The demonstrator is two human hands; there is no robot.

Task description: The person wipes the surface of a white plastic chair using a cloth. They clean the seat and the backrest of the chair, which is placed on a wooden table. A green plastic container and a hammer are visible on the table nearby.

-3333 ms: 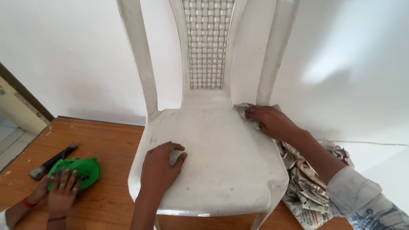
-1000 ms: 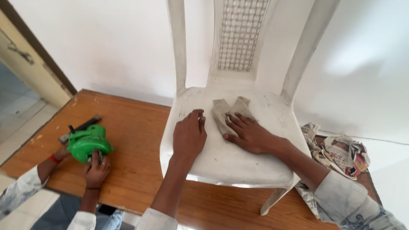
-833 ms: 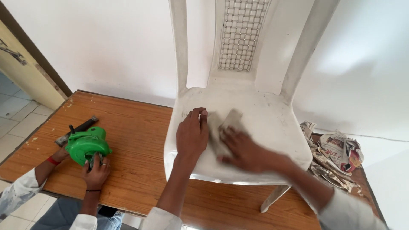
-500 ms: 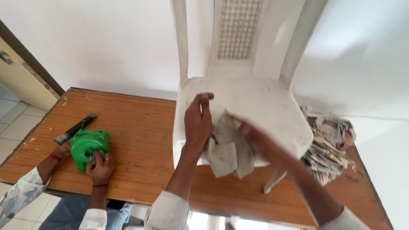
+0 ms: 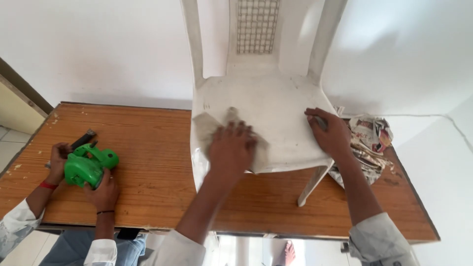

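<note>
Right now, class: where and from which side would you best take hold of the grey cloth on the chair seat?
Probably the free corner of the grey cloth, which sticks out flat to the left of the left hand pressing it to the white chair seat. Come from the seat's left edge, since the hand covers the middle.

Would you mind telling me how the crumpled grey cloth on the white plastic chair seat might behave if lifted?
The crumpled grey cloth probably hangs floppy, since it lies creased under the left hand. It looks thin, so likely light. It seems unlikely to roll.
</note>
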